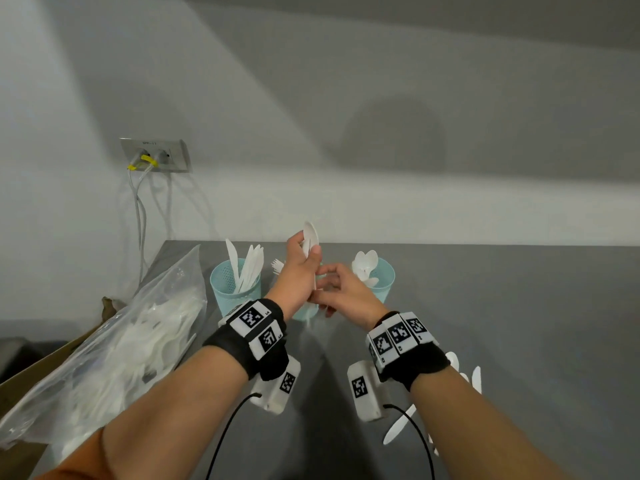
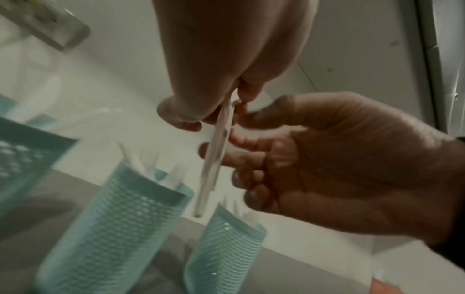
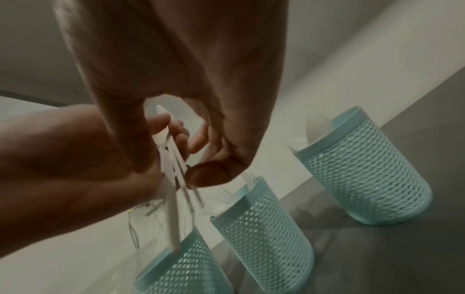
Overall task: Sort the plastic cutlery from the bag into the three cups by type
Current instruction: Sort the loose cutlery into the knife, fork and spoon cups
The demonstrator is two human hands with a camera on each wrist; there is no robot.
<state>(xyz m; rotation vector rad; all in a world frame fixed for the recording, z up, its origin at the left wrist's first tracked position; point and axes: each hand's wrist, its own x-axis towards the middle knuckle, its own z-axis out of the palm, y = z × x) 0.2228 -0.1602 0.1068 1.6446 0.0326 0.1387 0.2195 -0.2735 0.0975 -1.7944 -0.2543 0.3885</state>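
My left hand [image 1: 309,255] grips a small bunch of white plastic spoons [image 1: 310,233], bowls up, above the middle cup. The handles [image 2: 217,157] hang down below its fist. My right hand [image 1: 328,283] comes in from the right, its thumb and fingers curled onto those handles [image 3: 176,165]. Three teal mesh cups stand in a row on the grey table. The left cup [image 1: 232,287] holds knives. Forks poke out of the middle cup [image 3: 264,218], which is mostly hidden behind my hands in the head view. The right cup [image 1: 381,277] holds spoons.
A clear plastic bag [image 1: 104,344] full of white cutlery lies at the left on a cardboard box. Loose cutlery [image 1: 398,427] lies on the table [image 1: 519,323] under my right forearm. A wall socket with cables [image 1: 156,155] is at the back left.
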